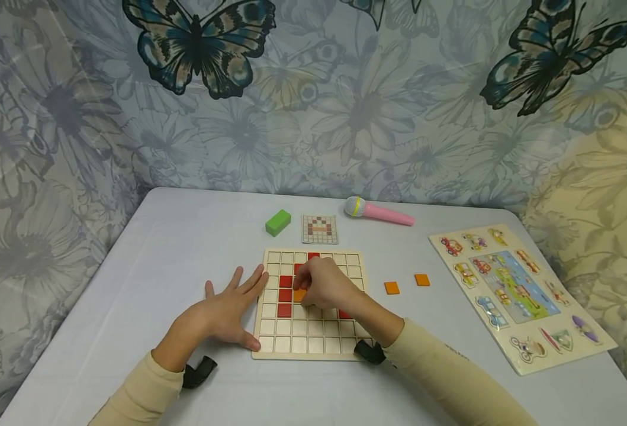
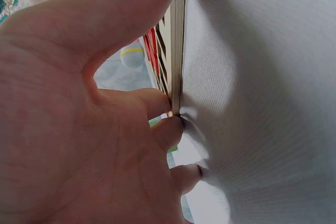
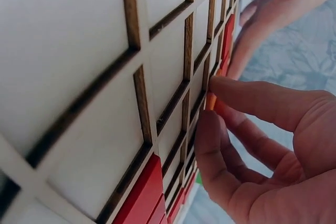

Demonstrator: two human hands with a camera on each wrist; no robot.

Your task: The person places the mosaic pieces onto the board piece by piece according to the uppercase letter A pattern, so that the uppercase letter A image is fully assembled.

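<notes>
A wooden grid board (image 1: 313, 345) lies on the table with red tiles (image 1: 285, 295) set in several of its squares. My left hand (image 1: 222, 313) is spread at the board's left side, thumb and fingertips against its edge; the left wrist view shows the thumb (image 2: 131, 3) along that edge. Over the middle of the board, my right hand (image 1: 326, 284) pinches an orange tile (image 3: 211, 99) between thumb and forefinger, right at a square beside the red tiles. The hand and forearm hide part of the grid.
Two loose orange tiles, one nearer (image 1: 392, 288) and one farther (image 1: 422, 280), lie right of the board. Behind it are a green block (image 1: 278, 223), a small pattern card (image 1: 320, 229) and a pink toy microphone (image 1: 388, 213). A picture puzzle board (image 1: 523, 349) lies far right.
</notes>
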